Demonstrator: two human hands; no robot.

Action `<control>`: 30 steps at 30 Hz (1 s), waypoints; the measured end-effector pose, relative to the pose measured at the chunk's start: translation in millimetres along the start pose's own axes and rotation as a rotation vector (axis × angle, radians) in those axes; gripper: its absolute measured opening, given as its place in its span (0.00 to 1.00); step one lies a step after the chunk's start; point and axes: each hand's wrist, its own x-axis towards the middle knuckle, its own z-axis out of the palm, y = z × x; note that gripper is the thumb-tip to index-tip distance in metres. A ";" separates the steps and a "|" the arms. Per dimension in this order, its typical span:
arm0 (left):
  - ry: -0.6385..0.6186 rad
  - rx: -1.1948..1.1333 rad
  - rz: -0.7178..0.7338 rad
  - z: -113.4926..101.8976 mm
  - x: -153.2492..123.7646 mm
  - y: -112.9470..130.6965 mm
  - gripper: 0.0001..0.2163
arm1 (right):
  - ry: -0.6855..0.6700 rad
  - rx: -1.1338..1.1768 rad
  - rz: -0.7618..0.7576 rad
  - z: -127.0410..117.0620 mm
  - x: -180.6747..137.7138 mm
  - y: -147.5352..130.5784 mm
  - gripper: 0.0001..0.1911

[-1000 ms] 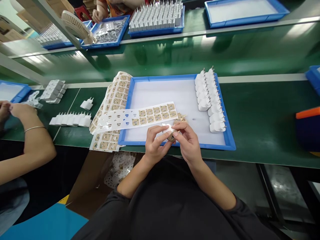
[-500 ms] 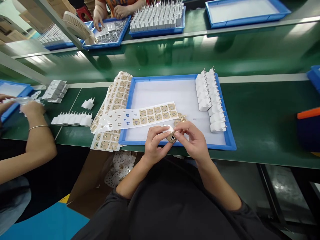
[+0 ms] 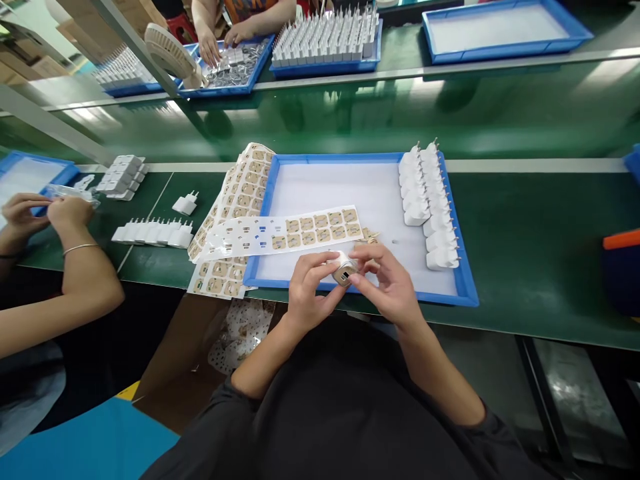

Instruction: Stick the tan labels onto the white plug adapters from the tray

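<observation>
Between my two hands is a white charger plug (image 3: 344,269), its port end turned toward me with a tan sticker over the face. My left hand (image 3: 313,283) grips it from the left with fingers and thumb. The thumb of my right hand (image 3: 387,283) presses at the sticker's right edge, fingers bent around that side. Behind them, a partly used sheet of tan stickers (image 3: 320,229) lies across the left of a blue-rimmed tray (image 3: 350,159). Loose tan pieces (image 3: 370,235) lie just beyond my fingers. Two rows of white chargers (image 3: 435,207) stand along the tray's right side.
A stack of sticker sheets (image 3: 250,180) lies left of the tray. Farther left are a row of chargers (image 3: 153,233), a single charger (image 3: 185,203) and a co-worker's arm (image 3: 90,267). Across the green ledge, another person's hands (image 3: 210,50) work over a parts tray. An open carton (image 3: 165,360) stands below.
The view has shifted slightly, so the bench appears farther right. The charger's stickered face is tilted a little more toward me, and my right thumb has moved onto its edge.
</observation>
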 end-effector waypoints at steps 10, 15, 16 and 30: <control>0.034 0.023 0.072 5.3 -2.7 2.7 0.20 | 0.176 0.305 0.093 25.6 -0.1 8.3 0.02; 0.044 0.004 0.058 5.9 -3.2 2.8 0.20 | 0.137 0.397 0.125 25.0 -1.5 10.0 0.03; 0.043 0.011 0.067 6.1 -3.3 2.5 0.20 | 0.142 0.400 0.126 25.1 -1.8 10.0 0.03; 0.048 -0.001 0.109 8.1 -3.2 2.1 0.20 | 0.137 0.397 0.093 23.4 -1.3 10.0 0.04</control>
